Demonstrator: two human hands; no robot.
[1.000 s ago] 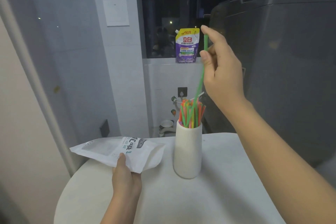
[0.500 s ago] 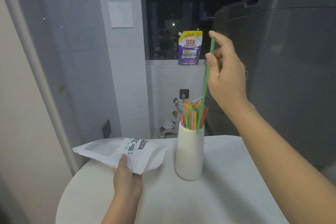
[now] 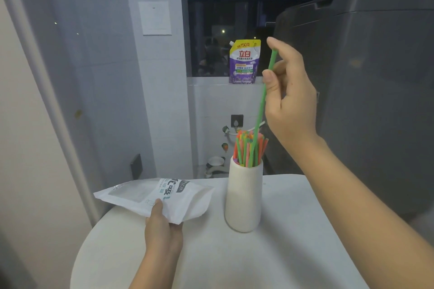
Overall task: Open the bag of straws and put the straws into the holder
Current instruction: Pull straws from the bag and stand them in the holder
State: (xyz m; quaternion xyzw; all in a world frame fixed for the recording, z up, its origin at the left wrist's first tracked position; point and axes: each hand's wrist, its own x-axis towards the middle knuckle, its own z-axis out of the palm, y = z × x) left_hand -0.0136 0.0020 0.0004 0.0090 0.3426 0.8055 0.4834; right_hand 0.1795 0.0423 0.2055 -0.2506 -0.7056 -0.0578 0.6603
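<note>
My right hand (image 3: 291,94) pinched a long green plastic straw (image 3: 263,103), its lower end hidden among others in the white ribbed holder (image 3: 244,197); left of the holder, my left hand (image 3: 163,230) gripped the white paper bag (image 3: 162,195).

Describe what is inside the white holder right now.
The white holder holds a bunch of straws, green, orange and pink tops showing. The right hand holds a green straw reaching in. Their lower ends are hidden by the wall.

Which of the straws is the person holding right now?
The long green straw, pinched near its top by the right hand. It rises well above the other straws bunched in the white holder, its lower end among them.
</note>
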